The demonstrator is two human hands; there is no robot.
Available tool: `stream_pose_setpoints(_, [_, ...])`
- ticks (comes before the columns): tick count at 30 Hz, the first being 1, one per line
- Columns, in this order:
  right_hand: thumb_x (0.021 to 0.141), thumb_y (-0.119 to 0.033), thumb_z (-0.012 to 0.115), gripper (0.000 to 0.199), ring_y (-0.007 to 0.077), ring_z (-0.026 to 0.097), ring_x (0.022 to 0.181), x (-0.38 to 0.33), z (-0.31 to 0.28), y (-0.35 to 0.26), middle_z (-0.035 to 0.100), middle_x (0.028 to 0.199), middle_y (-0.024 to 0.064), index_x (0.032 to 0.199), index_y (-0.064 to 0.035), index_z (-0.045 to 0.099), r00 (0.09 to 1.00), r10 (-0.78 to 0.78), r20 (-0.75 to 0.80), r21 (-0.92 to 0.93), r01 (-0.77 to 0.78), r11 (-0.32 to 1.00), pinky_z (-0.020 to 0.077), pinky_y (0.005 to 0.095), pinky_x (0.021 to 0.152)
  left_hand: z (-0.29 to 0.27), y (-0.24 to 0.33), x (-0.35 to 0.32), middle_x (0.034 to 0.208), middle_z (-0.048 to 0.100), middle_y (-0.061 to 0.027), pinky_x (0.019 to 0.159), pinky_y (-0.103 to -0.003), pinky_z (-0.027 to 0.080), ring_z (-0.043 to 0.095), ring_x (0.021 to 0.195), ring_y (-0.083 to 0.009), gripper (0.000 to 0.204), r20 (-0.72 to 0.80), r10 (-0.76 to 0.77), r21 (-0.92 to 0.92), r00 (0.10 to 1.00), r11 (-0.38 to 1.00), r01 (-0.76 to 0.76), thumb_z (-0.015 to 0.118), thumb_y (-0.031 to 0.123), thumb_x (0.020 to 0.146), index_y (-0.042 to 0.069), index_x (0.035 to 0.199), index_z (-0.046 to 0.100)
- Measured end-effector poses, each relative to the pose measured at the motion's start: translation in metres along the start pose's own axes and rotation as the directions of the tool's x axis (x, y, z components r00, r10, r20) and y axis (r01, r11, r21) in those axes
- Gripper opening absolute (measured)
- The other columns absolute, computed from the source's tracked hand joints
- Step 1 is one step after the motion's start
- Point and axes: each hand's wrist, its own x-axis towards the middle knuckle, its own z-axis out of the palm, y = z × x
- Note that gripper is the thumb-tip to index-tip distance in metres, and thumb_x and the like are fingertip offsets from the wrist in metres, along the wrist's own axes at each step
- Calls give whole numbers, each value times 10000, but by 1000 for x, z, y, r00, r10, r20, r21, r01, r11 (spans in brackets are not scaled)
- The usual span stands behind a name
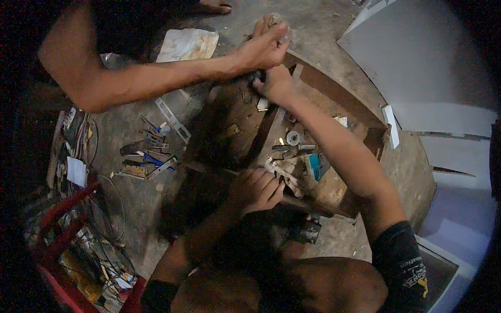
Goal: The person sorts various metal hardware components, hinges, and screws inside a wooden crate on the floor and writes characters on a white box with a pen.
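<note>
My right hand (277, 86) reaches across a compartmented wooden box (339, 96) to its far side. Its fingers are closed around a small dark thing that I cannot make out. Just above, almost touching it, is another person's hand (269, 49), closed, with a pale lump (273, 21) showing by the fingers. My left hand (258, 189) lies at the box's near edge with curled fingers; whatever they hold, if anything, is hidden. Beside it in the box are a crumpled pale cloth (286, 169), a teal packet (313, 166), a white round disc (293, 137) and metal rods (300, 148).
On the floor at left lie several hand tools (148, 156) and a slotted metal bar (173, 121). Tangled cables (94, 141) and a red plastic frame (65, 214) stand farther left. A stained sheet (188, 44) lies at the back; a grey-white panel (412, 57) is at right.
</note>
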Motion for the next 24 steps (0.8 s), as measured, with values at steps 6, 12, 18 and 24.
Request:
stream_pose_setpoints(6, [781, -206, 777, 356, 247, 678, 932, -3, -31, -9, 706, 957, 165, 1042, 15, 677, 970, 243, 31, 337, -239, 911, 515, 418, 865, -2, 2, -8, 874, 636, -47, 829, -389, 462, 594, 869, -245, 163, 55, -72, -36, 996, 997, 74, 738, 253, 796, 111, 811, 660])
stream_pose_setpoints(12, [861, -23, 677, 291, 103, 697, 823, -48, -53, -4, 735, 895, 61, 1146, 35, 670, 955, 178, 237, 831, -294, 472, 559, 251, 740, 7, 1, -5, 782, 567, -36, 733, -368, 445, 553, 776, -223, 171, -2, 1, -33, 1000, 999, -1, 711, 231, 817, 120, 736, 609])
stream_pose_setpoints(18, [896, 25, 654, 284, 120, 695, 859, -87, -83, -46, 731, 946, 58, 1179, 45, 645, 956, 140, 257, 917, -287, 278, 566, 248, 761, 5, -3, -10, 781, 559, -29, 695, -369, 431, 549, 775, -220, 192, 27, -20, -45, 999, 999, 22, 729, 240, 804, 129, 722, 595])
stream_pose_setpoints(24, [872, -18, 694, 373, 143, 699, 871, -103, -102, -59, 727, 940, 87, 1239, 5, 627, 942, 155, 299, 820, -337, 462, 578, 313, 786, 11, -5, -13, 798, 569, -23, 723, -364, 438, 555, 791, -211, 176, 18, 41, -31, 999, 999, -41, 729, 247, 807, 132, 739, 615])
